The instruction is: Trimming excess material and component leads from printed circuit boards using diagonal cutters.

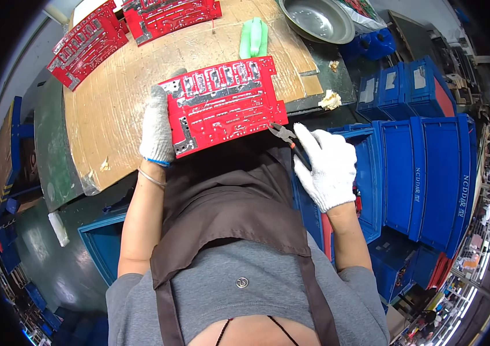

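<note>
In a white knit glove, my left hand (158,124) grips the left edge of a red circuit board (227,104), with its soldered side facing up. The board is tilted and held in front of my apron, over the near edge of the table. My right hand (327,164), gloved as well, is closed around a pair of cutting pliers (282,133) whose handle is orange-red where it shows. The metal jaws lie at the board's lower right edge; whether they touch it I cannot tell.
Two more red boards (89,43) (171,18) rest on the cardboard-covered table (106,115). Beyond my board lie a green cloth (253,38) and a metal bowl (319,20). A crumpled scrap (330,100) sits at the right. Blue crates (423,179) stand stacked on the right.
</note>
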